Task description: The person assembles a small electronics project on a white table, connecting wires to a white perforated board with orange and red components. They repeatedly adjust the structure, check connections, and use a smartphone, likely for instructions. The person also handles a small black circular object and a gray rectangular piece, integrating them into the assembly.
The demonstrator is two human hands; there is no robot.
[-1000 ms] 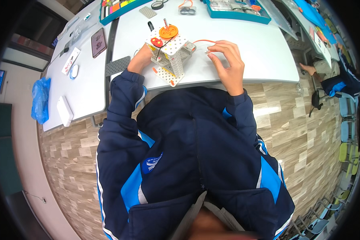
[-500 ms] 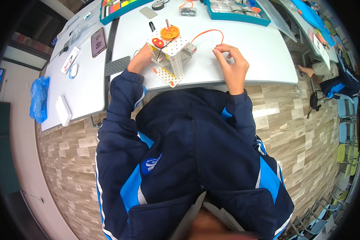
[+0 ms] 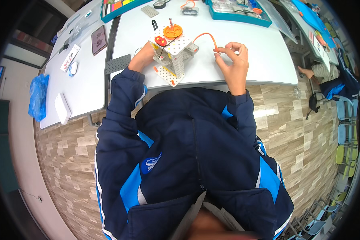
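Construction-kit model (image 3: 173,56) — a small tower of white perforated plates, standing upright near the front edge of the tabletop (image 3: 252,52), with an orange gear and a smaller red gear lying flat on its top plate and a short grey axle rising from the orange one. Orange cable (image 3: 206,37) — thin and flexible, arching from the model's upper right side to the right, its free end raised above the tabletop.

Dark navy zip-up track jacket (image 3: 188,160), smooth synthetic fabric, long sleeves. Bright blue angled panels on both sleeves and flanks, each edged with a thin white stripe. Small white-and-blue chest emblem (image 3: 150,163) on left breast. Centre zip running down the front. Blue lining visible inside raised collar at both sides. Ribbed navy cuffs at wrists. Bare left hand (image 3: 142,60) and bare right hand (image 3: 233,64), no gloves, rings or watch visible.
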